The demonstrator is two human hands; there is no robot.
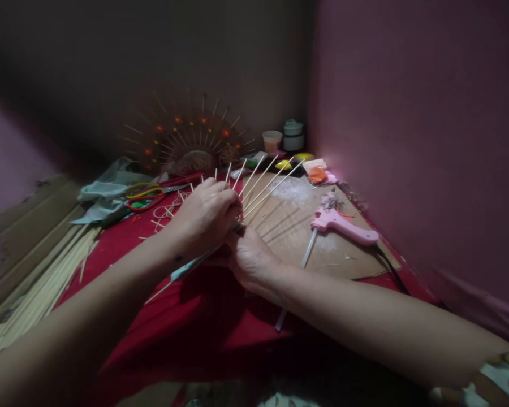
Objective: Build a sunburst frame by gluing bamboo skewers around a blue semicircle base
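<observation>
Thin wooden sticks (261, 182) radiate like a fan from a light-blue-edged base (186, 270), held above the table. My right hand (251, 257) is closed around the base from the right, its fingertips partly hidden. My left hand (212, 206) lies over the near sticks, fingers bent and pinched together at the foot of the fan. Whether a thread or another small piece is between those fingers, I cannot make out. Just beyond my left hand, a loose tangle of thin cord (165, 213) lies on the red cloth.
A pink glue gun (343, 225) with a glue stick rests on a cardboard sheet (294, 249) at right. Red-handled scissors (146, 199) and many loose sticks (46, 288) lie at left. A decorated stick fan (186, 133), cup (272, 141) and jar (293, 135) stand behind.
</observation>
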